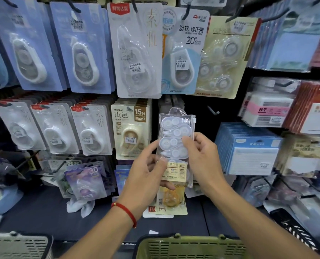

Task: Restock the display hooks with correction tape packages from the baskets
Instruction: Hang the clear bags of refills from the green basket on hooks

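Observation:
I hold a clear bag of several white correction tapes (176, 141) upright in front of the display, with both hands on it. My left hand (146, 172) grips its lower left edge, thumb across the label. My right hand (202, 157) pinches its right side. A bare hook (213, 111) sticks out just right of the bag's top. Behind the bag's lower end hangs a yellow correction tape card (169, 202). A green basket (189, 247) sits at the bottom centre, and a grey basket (17, 245) at the bottom left.
Full hooks of correction tape cards fill the wall: blue cards (80, 49) top left, white cards (92, 128) mid left, a beige card (131, 128) beside the bag. Sticky-note packs (249, 148) hang at the right. A dark shelf (43, 212) runs below.

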Motion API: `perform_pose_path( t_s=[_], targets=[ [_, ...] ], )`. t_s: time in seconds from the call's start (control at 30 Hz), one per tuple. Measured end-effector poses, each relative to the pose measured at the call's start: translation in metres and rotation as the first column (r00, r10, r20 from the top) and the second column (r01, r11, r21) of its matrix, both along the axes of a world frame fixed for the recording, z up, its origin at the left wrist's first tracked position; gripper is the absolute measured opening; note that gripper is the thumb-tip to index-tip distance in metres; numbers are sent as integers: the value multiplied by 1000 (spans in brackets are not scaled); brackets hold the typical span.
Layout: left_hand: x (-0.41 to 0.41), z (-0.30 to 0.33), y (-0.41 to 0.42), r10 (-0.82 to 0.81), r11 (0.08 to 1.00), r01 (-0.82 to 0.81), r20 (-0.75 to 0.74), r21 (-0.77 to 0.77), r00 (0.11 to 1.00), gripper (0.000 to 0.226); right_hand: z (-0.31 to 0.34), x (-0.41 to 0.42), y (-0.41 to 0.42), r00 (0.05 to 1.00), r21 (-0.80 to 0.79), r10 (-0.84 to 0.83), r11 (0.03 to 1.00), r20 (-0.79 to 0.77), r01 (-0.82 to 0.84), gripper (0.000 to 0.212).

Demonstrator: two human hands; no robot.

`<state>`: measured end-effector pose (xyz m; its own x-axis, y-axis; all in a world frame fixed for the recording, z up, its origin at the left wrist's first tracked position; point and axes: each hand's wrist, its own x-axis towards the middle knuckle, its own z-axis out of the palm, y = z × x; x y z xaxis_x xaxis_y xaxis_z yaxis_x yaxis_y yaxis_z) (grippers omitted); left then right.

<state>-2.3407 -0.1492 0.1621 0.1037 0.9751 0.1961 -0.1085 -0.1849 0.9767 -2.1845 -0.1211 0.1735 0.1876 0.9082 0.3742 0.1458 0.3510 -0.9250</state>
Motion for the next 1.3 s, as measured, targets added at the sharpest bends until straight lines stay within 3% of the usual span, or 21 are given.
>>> perform_pose_path(
  t_s=[0.23, 0.3, 0.33, 0.4, 0.43, 0.57, 0.67, 0.8, 0.87, 0.97, 1.03, 1.17, 1.23, 1.3],
  targets=[
    [4, -2, 1, 1, 999, 0, 33, -41, 999, 42, -3, -2, -1, 1000, -17, 21, 1000, 2, -21, 21],
    [4, -5, 2, 13, 998, -17, -62, -58, 998, 44, -14, -3, -3, 999, -36, 11, 999, 32, -10, 19],
    [2, -7, 3, 60, 998, -65, -195, -21, 979, 48, -20, -3, -1, 999, -40, -3, 999, 53, 5, 17],
    [-6, -8, 7, 254, 966, -198, -495, 163, 831, 58, -32, -3, 8, 994, -39, -54, 998, 99, 58, 10],
    [-11, -6, 8, 355, 933, -244, -548, 266, 757, 60, -35, -2, 16, 989, -40, -82, 995, 120, 87, 8],
    [-24, 2, 14, 577, 810, -328, -561, 487, 594, 61, -36, -8, 62, 969, -41, -171, 983, 175, 181, 10],
    [-25, -4, 16, 543, 836, -296, -622, 462, 563, 70, -30, -10, 98, 954, -88, -240, 962, 179, 258, 22],
    [-29, -15, 16, 465, 882, -225, -685, 415, 561, 85, -36, 0, 120, 955, -269, -254, 919, 155, 288, 38],
    [-33, -19, 15, 458, 884, -212, -682, 417, 570, 84, -44, 7, 113, 944, -334, -242, 891, 224, 307, 44],
    [-37, -31, 10, 351, 934, -153, -756, 322, 553, 72, -64, 27, 79, 890, -279, -215, 897, 402, 343, 26],
    [-39, -41, 6, 179, 982, -29, -876, 186, 448, 64, -81, 43, 44, 841, -241, -165, 914, 515, 326, 14],
    [-30, -72, -22, -178, 948, 273, -984, -165, 24, 55, -129, 72, -32, 759, -446, 182, 881, 626, 157, 17],
    [-20, -97, -41, -260, 902, 327, -959, -282, -112, 51, -156, 83, -65, 638, -602, 396, 787, 661, 136, 17],
    [-10, -130, -61, -332, 865, 344, -931, -364, -152, 47, -186, 90, -94, 444, -717, 595, 674, 670, 177, 23]
  ],
)
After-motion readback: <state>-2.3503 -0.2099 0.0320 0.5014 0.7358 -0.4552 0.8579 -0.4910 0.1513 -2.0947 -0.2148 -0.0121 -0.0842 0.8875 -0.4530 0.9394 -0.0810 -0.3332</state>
